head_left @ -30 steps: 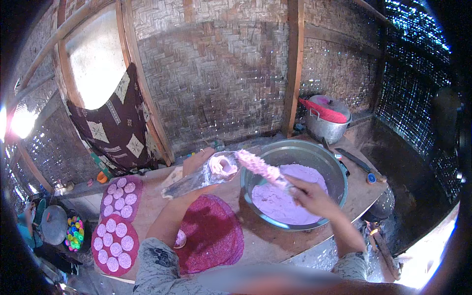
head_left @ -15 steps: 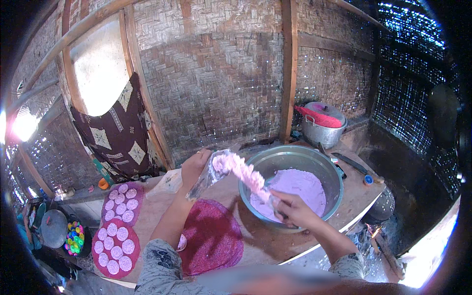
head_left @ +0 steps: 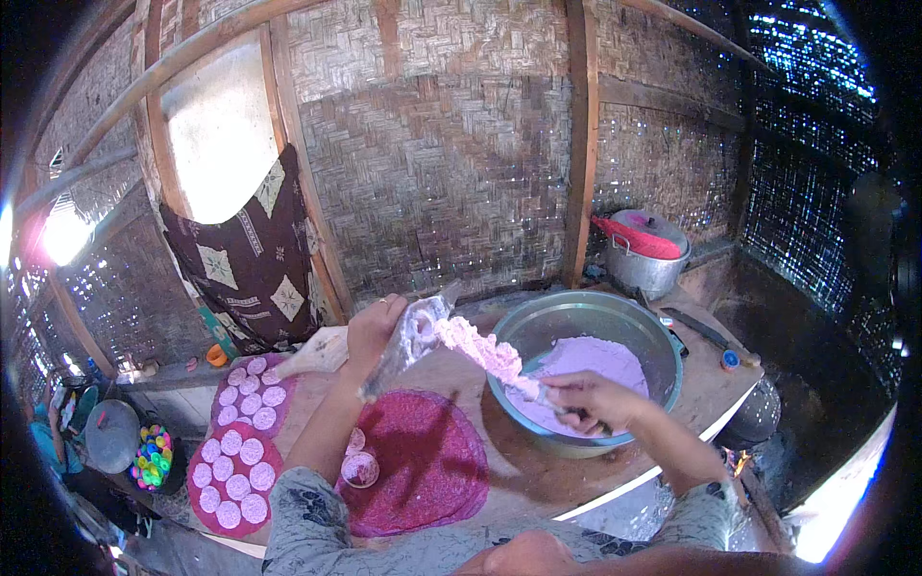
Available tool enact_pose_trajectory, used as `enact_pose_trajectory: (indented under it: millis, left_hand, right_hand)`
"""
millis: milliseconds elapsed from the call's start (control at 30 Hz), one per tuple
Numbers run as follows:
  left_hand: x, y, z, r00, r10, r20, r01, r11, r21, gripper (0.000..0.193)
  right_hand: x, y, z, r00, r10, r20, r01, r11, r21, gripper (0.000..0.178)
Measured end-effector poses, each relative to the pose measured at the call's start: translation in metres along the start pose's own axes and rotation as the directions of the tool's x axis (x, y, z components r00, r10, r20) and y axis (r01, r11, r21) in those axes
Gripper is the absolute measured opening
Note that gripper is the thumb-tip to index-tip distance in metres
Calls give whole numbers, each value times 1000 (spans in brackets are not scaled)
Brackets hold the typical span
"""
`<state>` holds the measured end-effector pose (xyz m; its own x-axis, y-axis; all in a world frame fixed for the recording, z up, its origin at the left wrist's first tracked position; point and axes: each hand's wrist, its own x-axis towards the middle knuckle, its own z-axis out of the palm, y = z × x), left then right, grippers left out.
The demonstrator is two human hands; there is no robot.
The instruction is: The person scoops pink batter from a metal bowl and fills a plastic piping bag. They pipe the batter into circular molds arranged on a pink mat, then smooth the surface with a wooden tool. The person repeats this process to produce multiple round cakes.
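My left hand (head_left: 376, 331) is closed round a clear plastic bag (head_left: 411, 338), its mouth turned to the right. In my right hand (head_left: 595, 401) is a long utensil thickly coated with pink, crumbly paste (head_left: 488, 357); the coating hides its exact kind. The paste's far end is at the bag's mouth. Under my right hand stands a large grey-green basin (head_left: 509, 317) with a pale purple mass (head_left: 600, 370) inside. Below the bag lies a big red round sheet (head_left: 423, 470), with pale pink discs (head_left: 360, 468) at its left edge, partly behind my left forearm.
Two smaller red sheets bear several pale discs (head_left: 229, 468) at the table's left. A lidded metal pot (head_left: 653, 269) with red cloth and a large knife (head_left: 706, 331) are beyond the basin. A small fire (head_left: 740, 463) burns at right. Colourful small items (head_left: 152, 456) fill a container at far left.
The view has shifted slightly, so most things appear further right. The paste-coated utensil has drawn back a little from the bag. More of the pale discs beside my left forearm shows.
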<state>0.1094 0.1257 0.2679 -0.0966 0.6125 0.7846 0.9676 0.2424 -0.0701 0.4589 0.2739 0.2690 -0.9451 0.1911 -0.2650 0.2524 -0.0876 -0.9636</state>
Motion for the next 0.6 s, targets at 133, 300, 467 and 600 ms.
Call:
enact_pose_trajectory:
  millis: [133,300,467,600]
  left_hand:
    - [23,49,-34,959,282,-25,-283,959,-25,38]
    - [24,72,-39,941,317,122,-299,943,-145,35]
    - [14,49,-2,907,195,374,-136,974,-180,45]
    - [6,27,-6,953,301,29,-251,841,-479,37]
  right_hand:
    - [25,-15,-37,968,-244,-63,168,812,-559,42]
    - [23,-53,15,663,-713,227,-59,-353,-934,43]
    - [17,-32,38,677,-645,355,-133,-581,-803,47]
    - [4,-24,28,661,-692,291,-131,-488,-863,48]
